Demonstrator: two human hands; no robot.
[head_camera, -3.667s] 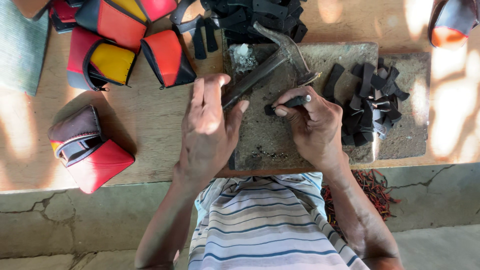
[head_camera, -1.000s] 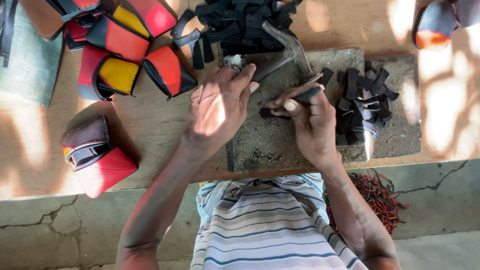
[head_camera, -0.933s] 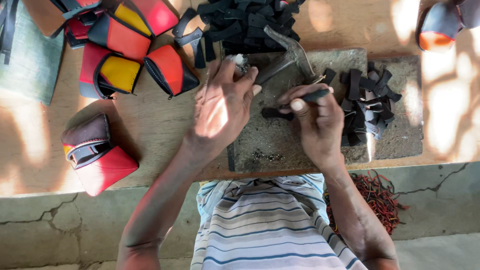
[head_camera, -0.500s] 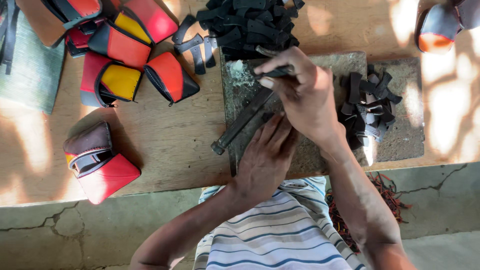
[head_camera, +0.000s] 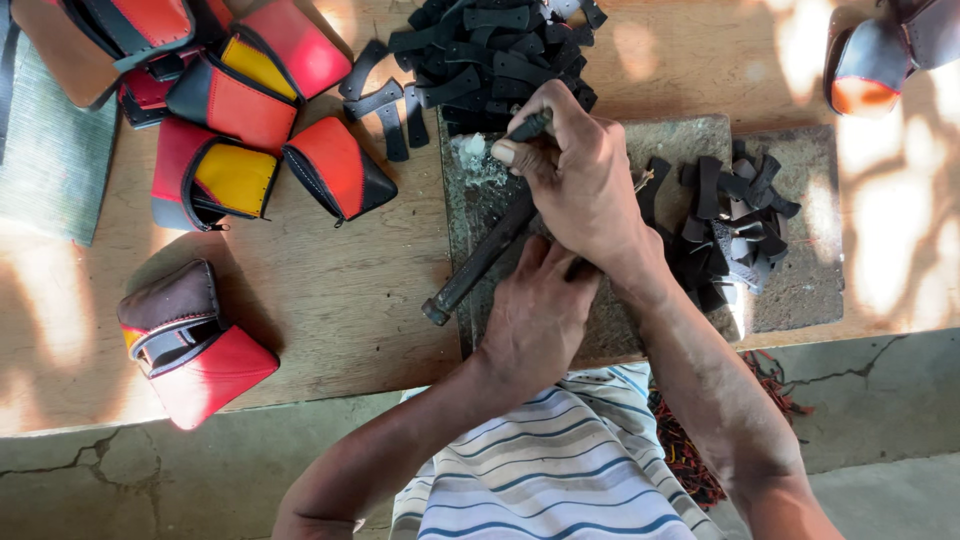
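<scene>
Nearest the desk's near edge, the left hand (head_camera: 535, 320) lies flat, fingers spread and released, pressing on the stone slab (head_camera: 700, 150) that sits at the middle of that edge. What lies under the palm is hidden. Just beyond, touching its fingertips, the right hand (head_camera: 580, 180) is clenched round a short dark punch tool (head_camera: 530, 125), its tip hidden by the fist. A hammer (head_camera: 480, 262) lies slantwise on the slab between the hands, its handle end jutting off the slab's left side.

With the left fingers so close to the tool, a slip of the tip could likely jab them. The hammer, loose beneath both wrists, might get nudged off the slab onto the desk.

Right of the hands sits a heap of cut black leather strips (head_camera: 725, 220); a larger pile of black strips (head_camera: 490, 55) lies toward the far edge. Red and yellow pouches (head_camera: 240, 130) crowd the far left corner, one more pouch (head_camera: 195, 345) at the near left edge.
</scene>
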